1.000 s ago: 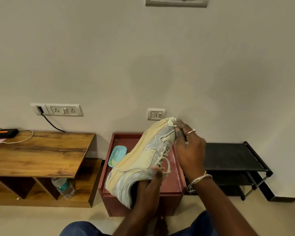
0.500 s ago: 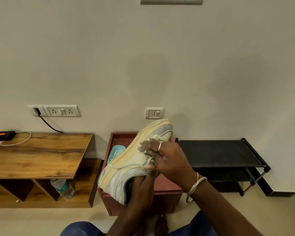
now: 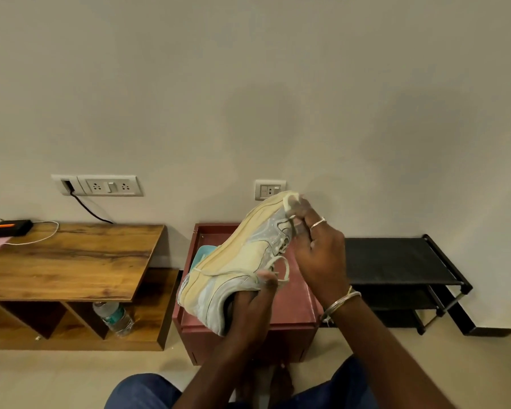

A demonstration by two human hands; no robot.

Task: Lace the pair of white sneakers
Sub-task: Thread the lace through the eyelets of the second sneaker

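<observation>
the step in hand looks like drawing the lace through an eyelet near the toe. the left hand (image 3: 252, 305) has its grip closed round the heel opening of a worn white-and-grey leather sneaker with a thick cream rubber sole (image 3: 233, 267), thumb pressed on the upper. the shoe is in the air at mid view, toe toward 1 o'clock, heel toward 7 o'clock, sole turned to 10 o'clock. a flat, limp cream fabric lace (image 3: 280, 247) crosses the eyelets and hangs in a slack loop. at 3 o'clock of the shoe, the right hand (image 3: 320, 255) has its grip pinching the lace by the toe end; which eyelet i cannot tell. to do it well: brace the shoe firmly, pull the lace flat and untwisted, and take up the loop before the next crossing.

at 9 o'clock a flat black power bank (image 3: 11, 228) lies on a grainy brown wooden surface (image 3: 71, 261), with a clear ribbed plastic water bottle (image 3: 114, 318) on the shelf below. under the shoe is a smooth maroon boxy cabinet (image 3: 295, 317); at its 3 o'clock stands a matt black metal shoe rack (image 3: 396, 258).
</observation>
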